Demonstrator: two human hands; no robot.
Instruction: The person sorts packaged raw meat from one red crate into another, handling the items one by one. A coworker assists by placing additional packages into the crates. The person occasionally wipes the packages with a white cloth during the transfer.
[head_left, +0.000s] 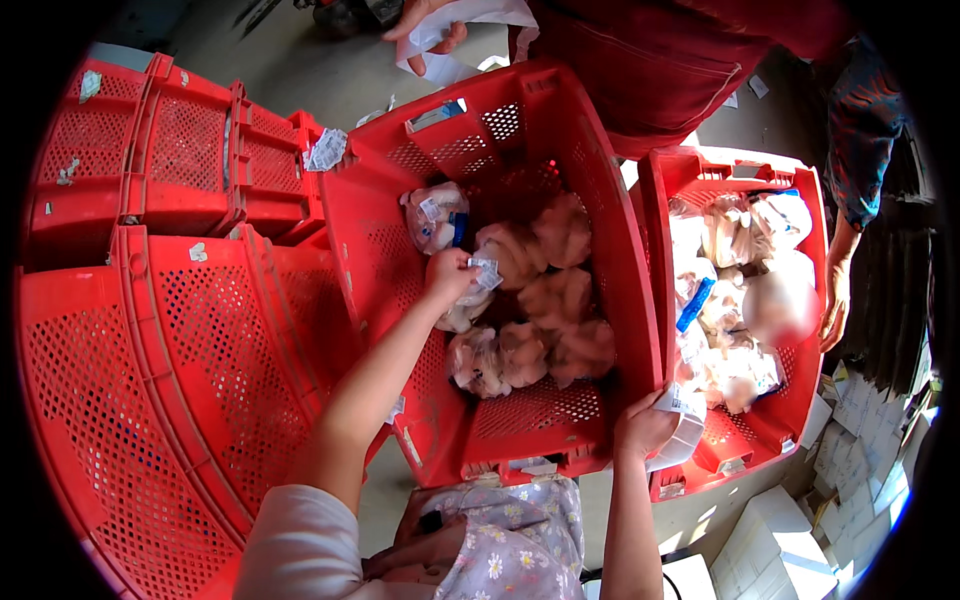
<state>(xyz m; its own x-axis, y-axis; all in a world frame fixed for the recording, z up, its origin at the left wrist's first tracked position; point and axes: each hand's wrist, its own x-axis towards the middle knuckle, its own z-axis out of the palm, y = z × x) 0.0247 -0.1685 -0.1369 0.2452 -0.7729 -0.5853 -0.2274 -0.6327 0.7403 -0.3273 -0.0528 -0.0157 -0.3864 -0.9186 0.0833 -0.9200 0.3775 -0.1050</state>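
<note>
My left hand (450, 277) reaches into a deep red plastic crate (487, 442) and holds a small white printed label (486, 274) between its fingertips, over a clear plastic bag at the crate's left side. Several filled clear bags (574, 352) with pale pinkish contents lie on the crate floor. One bag (436, 217) at the upper left bears a white label and a blue strip. My right hand (643, 426), at the crate's lower right corner, holds a strip of white labels (681, 435) that hangs over the rim. What exactly is in the bags I cannot tell.
Stacked red perforated crates (217, 330) stand on the left. To the right, a second red crate (806, 390) holds more bags. A person's hand (836, 307) is beside it; another person's hand (442, 37) holds white label strip beyond my crate. White cardboard boxes (772, 532) lie at the lower right.
</note>
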